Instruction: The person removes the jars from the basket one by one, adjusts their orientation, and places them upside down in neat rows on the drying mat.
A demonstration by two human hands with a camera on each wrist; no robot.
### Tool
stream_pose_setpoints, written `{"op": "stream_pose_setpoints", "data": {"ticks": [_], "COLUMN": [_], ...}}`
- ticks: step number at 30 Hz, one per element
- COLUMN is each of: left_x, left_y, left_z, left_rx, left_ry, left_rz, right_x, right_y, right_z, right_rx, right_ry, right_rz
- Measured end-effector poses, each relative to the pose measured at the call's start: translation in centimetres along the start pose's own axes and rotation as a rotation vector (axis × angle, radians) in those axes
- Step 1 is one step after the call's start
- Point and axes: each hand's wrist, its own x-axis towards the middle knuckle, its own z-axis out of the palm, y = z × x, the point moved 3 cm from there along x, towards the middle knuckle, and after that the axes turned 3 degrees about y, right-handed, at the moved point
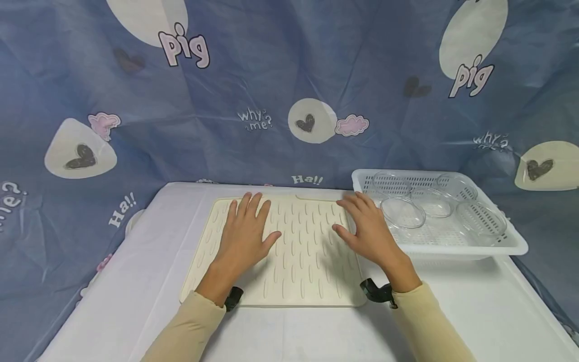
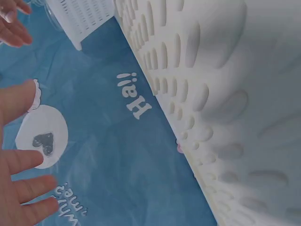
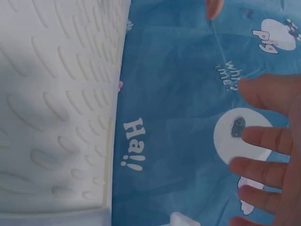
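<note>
A cream mat with rows of oblong ridges (image 1: 296, 251) lies flat on the white table. Over its left part is my left hand (image 1: 244, 239), fingers spread and holding nothing. My right hand (image 1: 368, 229) is over the mat's right edge, close to the white basket (image 1: 457, 250), also with straight fingers and nothing in them. Both wrist views show a gap between the hand and the mat's surface (image 2: 188, 61). In the basket sit several clear round dishes (image 1: 432, 203); their exact kind is hard to tell through the transparent material.
The white perforated basket stands at the table's back right. Behind the table hangs a blue printed cloth (image 1: 253, 151). White table cover (image 1: 289, 334) shows in front of the mat and along its left side. A black wrist strap (image 1: 377, 291) is on the right wrist.
</note>
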Motion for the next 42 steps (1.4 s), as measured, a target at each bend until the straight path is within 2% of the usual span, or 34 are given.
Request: {"op": "stream_pose_setpoints", "data": {"ticks": [5,13,19,26,32,37,42], "left_x": [-0.6,-1.7,-3.4,-5.9,-8.3,-9.4,-10.1], "left_y": [-0.6,-1.5,-3.0,-5.1,-6.9,-8.0,-8.5], "left_z": [-1.0,-1.8,-1.9,-2.0,-1.8,-1.9,-1.8], "left_rx": [-0.003,-0.019,-0.059,-0.088,-0.087,-0.117,-0.139], "left_ry": [0.017,-0.019,-0.064,-0.111,-0.168,-0.146,-0.126], "left_rz": [0.033,0.069,0.088,0.123,0.125,0.137,0.145], "right_x": [-0.4,-1.3,-2.0,-3.4,-4.4,-5.1,-5.6], "right_y": [0.0,0.3,1.0,2.2,2.8,3.1,3.5], "right_z": [-0.7,-1.7,-2.5,-4.3,-6.2,-7.5,-7.8], "right_rx": [0.055,0.039,0.024,0.057,0.073,0.076,0.075], "right_ry": [-0.012,-0.084,-0.102,-0.068,-0.02,0.007,0.006], "right_rz": [-0.058,-0.104,-0.128,-0.15,-0.176,-0.194,-0.191]}}
